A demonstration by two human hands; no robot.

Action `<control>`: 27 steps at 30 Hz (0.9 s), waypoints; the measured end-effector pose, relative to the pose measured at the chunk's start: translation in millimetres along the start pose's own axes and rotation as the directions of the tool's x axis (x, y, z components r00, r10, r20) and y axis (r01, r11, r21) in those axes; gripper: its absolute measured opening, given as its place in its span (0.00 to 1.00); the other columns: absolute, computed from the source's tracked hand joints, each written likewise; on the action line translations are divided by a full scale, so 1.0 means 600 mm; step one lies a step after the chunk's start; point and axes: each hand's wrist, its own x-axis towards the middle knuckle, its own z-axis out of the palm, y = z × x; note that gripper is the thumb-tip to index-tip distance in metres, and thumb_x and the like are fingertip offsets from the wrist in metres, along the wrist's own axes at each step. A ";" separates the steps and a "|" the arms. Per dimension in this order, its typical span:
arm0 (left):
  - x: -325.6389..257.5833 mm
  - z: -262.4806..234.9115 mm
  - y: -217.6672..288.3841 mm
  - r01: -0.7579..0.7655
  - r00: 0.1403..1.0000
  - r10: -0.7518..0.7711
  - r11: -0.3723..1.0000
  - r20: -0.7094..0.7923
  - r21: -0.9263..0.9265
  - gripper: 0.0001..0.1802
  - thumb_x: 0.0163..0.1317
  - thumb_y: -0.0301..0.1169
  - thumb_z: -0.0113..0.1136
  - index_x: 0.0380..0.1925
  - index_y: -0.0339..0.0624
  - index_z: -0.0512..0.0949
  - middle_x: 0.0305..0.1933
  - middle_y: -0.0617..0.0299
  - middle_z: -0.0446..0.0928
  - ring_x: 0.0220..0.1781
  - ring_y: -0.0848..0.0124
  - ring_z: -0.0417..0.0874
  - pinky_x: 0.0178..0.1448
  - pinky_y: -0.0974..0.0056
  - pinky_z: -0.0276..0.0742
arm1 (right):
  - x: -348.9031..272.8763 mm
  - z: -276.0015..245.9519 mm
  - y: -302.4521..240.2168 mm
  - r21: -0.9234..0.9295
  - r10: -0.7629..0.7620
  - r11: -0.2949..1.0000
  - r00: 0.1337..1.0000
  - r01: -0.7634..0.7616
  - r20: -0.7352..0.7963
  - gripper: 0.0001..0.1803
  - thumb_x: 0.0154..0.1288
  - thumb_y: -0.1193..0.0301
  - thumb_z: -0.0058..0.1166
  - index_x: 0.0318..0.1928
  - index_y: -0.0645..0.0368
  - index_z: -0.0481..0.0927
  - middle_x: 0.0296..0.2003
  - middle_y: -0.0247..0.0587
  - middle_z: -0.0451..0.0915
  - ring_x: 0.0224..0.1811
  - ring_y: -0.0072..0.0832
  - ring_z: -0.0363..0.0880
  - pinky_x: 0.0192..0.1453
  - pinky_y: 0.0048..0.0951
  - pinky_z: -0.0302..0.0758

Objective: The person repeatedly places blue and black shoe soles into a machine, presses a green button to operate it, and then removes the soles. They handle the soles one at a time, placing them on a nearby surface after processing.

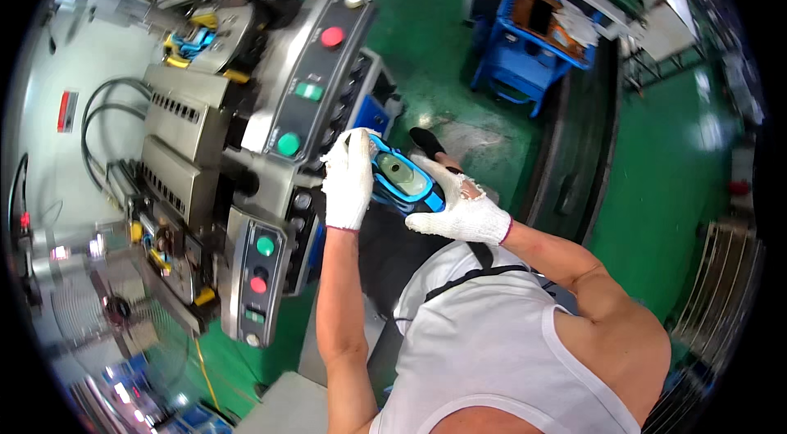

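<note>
A glossy green floor (422,32) carries the things here, with a grey worn patch (488,143) near the middle. A dark shoe (425,141) shows against it by that patch. A blue cart (525,73) stands on the floor, bearing a brown box (518,9) with white sheets (576,22) at one side. Near the cart runs a long dark track (570,151). Toward the right rim stands a barred rack (715,286); at lower left, a yellow cable (206,372) shows against the green
</note>
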 end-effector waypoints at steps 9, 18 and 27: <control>-0.003 0.071 0.078 -0.252 0.951 0.292 0.922 0.101 -0.295 0.26 0.81 0.26 0.40 0.76 0.34 0.66 0.68 0.47 0.76 0.51 0.66 0.86 0.58 0.62 0.86 | -0.030 -0.174 0.131 0.732 0.354 0.575 0.695 0.366 -0.626 0.34 0.65 0.70 0.71 0.70 0.64 0.75 0.61 0.39 0.82 0.64 0.28 0.79 0.71 0.39 0.76; -0.139 0.088 -0.072 -0.206 0.944 0.237 0.967 0.230 -0.153 0.20 0.72 0.19 0.55 0.63 0.34 0.74 0.57 0.52 0.78 0.46 0.67 0.87 0.54 0.59 0.85 | 0.124 -0.728 0.373 -0.288 -0.237 0.825 0.165 -0.487 -0.957 0.37 0.67 0.52 0.73 0.67 0.62 0.78 0.55 0.44 0.86 0.54 0.36 0.84 0.63 0.41 0.79; -0.160 0.105 -0.093 0.222 0.973 -0.215 0.971 0.079 -0.084 0.19 0.72 0.25 0.64 0.61 0.36 0.77 0.54 0.49 0.80 0.52 0.58 0.88 0.57 0.56 0.83 | 0.244 -1.166 0.750 0.008 0.214 0.859 0.346 -0.512 -0.914 0.57 0.57 0.21 0.60 0.57 0.69 0.88 0.47 0.47 0.88 0.44 0.33 0.84 0.50 0.35 0.80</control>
